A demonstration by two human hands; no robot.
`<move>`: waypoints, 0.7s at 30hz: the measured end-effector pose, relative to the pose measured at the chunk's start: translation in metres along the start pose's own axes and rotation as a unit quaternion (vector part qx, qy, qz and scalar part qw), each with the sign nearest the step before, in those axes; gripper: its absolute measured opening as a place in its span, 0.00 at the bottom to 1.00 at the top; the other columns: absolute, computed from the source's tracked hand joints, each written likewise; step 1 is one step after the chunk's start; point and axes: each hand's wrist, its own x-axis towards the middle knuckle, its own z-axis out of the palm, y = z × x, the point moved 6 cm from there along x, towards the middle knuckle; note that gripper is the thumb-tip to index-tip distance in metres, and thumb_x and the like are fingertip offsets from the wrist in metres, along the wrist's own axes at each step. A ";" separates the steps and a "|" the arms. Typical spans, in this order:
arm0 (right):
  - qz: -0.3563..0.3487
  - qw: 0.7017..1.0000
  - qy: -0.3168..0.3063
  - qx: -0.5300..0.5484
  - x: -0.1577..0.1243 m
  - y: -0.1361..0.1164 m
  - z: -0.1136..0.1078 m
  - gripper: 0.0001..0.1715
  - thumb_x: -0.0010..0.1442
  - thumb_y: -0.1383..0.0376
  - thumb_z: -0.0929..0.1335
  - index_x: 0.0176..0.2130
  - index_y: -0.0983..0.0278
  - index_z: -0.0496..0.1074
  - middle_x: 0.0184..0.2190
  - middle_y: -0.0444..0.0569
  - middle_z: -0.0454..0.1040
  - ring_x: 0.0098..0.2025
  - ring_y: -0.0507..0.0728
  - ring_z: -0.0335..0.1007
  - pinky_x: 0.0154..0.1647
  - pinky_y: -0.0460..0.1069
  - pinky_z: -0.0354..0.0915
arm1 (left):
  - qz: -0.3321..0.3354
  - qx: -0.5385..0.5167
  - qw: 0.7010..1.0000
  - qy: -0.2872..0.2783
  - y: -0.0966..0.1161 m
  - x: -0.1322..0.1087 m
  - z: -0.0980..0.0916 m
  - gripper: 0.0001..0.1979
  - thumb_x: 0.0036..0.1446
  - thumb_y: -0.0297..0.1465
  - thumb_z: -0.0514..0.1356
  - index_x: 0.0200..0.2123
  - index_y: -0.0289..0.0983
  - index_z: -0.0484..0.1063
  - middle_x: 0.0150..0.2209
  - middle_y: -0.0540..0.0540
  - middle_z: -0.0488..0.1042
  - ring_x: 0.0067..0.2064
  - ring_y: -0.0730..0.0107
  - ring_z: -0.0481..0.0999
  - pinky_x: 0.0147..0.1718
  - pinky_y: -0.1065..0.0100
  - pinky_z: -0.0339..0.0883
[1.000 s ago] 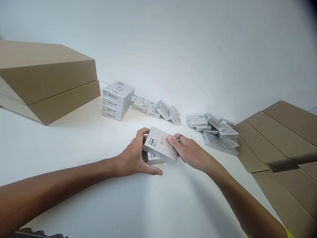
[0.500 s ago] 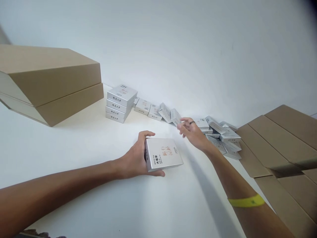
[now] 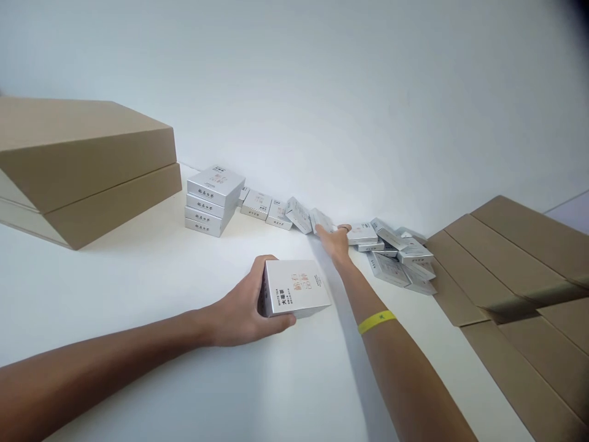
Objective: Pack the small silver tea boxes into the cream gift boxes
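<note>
1. The left forearm enters from the lower left edge and runs up and rightward, bare and nearly straight.
2. The left hand [image 3: 239, 310] is curled, thumb low in front, fingers wrapped over the far side, closed in a grasp.
3. The right arm stretches forward from the lower right, a yellow band on its wrist.
4. The right hand [image 3: 335, 241] lies far ahead, palm down, fingers extended and loosely spread.

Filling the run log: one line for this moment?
left hand: grips small silver cardboard box | right hand: touches leaning silver box in row | white table
</note>
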 end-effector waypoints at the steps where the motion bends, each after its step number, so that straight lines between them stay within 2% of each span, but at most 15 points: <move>1: -0.001 1.000 0.001 0.014 -0.004 0.004 -0.009 0.24 0.66 0.53 0.68 0.55 0.63 0.67 0.49 0.52 0.72 0.45 0.58 0.73 0.47 0.58 0.71 | -0.004 0.004 1.000 0.010 0.001 0.000 -0.001 0.34 0.55 0.37 0.67 0.54 0.46 0.47 0.54 0.42 0.67 0.57 0.57 0.69 0.51 0.54 0.71; 4: -0.040 0.996 0.002 0.077 -0.021 0.007 -0.041 0.28 0.62 0.53 0.70 0.55 0.64 0.62 0.49 0.53 0.73 0.44 0.58 0.74 0.46 0.56 0.72 | -0.011 0.012 0.999 0.027 0.003 0.001 -0.003 0.34 0.54 0.37 0.68 0.55 0.45 0.48 0.55 0.42 0.67 0.58 0.56 0.69 0.52 0.54 0.70; 7: -0.127 0.978 -0.039 0.158 -0.052 -0.006 -0.070 0.33 0.55 0.51 0.71 0.53 0.57 0.54 0.56 0.54 0.70 0.53 0.58 0.72 0.52 0.53 0.70 | -0.017 -0.003 1.000 0.024 0.004 0.001 -0.003 0.35 0.53 0.37 0.69 0.55 0.45 0.49 0.55 0.42 0.67 0.58 0.55 0.70 0.52 0.53 0.71; 10: -0.250 0.937 -0.119 0.213 -0.096 -0.032 -0.087 0.33 0.52 0.53 0.71 0.51 0.52 0.53 0.60 0.50 0.68 0.59 0.60 0.68 0.56 0.56 0.68 | -0.027 -0.009 0.999 0.019 0.002 0.002 -0.004 0.35 0.52 0.38 0.70 0.55 0.44 0.52 0.55 0.42 0.69 0.58 0.53 0.71 0.52 0.52 0.71; 13: -0.355 0.898 -0.230 0.118 -0.139 -0.051 -0.088 0.36 0.55 0.59 0.72 0.58 0.51 0.56 0.64 0.50 0.61 0.67 0.63 0.57 0.64 0.61 0.62 | -0.016 -0.012 0.999 0.031 -0.002 0.005 -0.005 0.38 0.50 0.37 0.72 0.58 0.44 0.54 0.57 0.42 0.69 0.59 0.52 0.70 0.55 0.50 0.69; 15: -0.353 0.887 -0.296 0.039 -0.153 -0.049 -0.084 0.43 0.56 0.57 0.72 0.64 0.48 0.52 0.69 0.48 0.52 0.72 0.65 0.46 0.68 0.64 0.57 | 0.002 -0.024 0.999 0.043 -0.007 0.006 -0.005 0.42 0.48 0.37 0.73 0.60 0.45 0.53 0.59 0.41 0.66 0.61 0.51 0.68 0.57 0.49 0.68; 17: -0.334 0.878 -0.340 0.046 -0.156 -0.043 -0.081 0.47 0.57 0.52 0.73 0.66 0.44 0.47 0.71 0.44 0.47 0.73 0.65 0.42 0.69 0.65 0.56 | 0.022 -0.035 0.998 0.051 -0.011 0.008 -0.005 0.45 0.47 0.37 0.73 0.62 0.45 0.50 0.62 0.39 0.63 0.63 0.51 0.65 0.58 0.50 0.68; 19: -0.304 0.884 -0.344 0.092 -0.152 -0.036 -0.078 0.42 0.59 0.47 0.71 0.65 0.42 0.49 0.71 0.43 0.48 0.72 0.64 0.45 0.69 0.64 0.56 | 0.034 -0.028 0.998 0.053 -0.014 0.008 -0.006 0.50 0.45 0.38 0.75 0.64 0.45 0.46 0.65 0.37 0.58 0.65 0.51 0.61 0.60 0.50 0.65; 21: -0.220 0.919 -0.296 0.137 -0.142 -0.025 -0.072 0.32 0.62 0.42 0.66 0.59 0.47 0.57 0.68 0.46 0.56 0.69 0.63 0.53 0.68 0.63 0.56 | 0.049 -0.009 0.998 0.039 -0.014 0.008 -0.006 0.59 0.39 0.40 0.77 0.65 0.45 0.40 0.67 0.36 0.54 0.68 0.51 0.56 0.63 0.50 0.61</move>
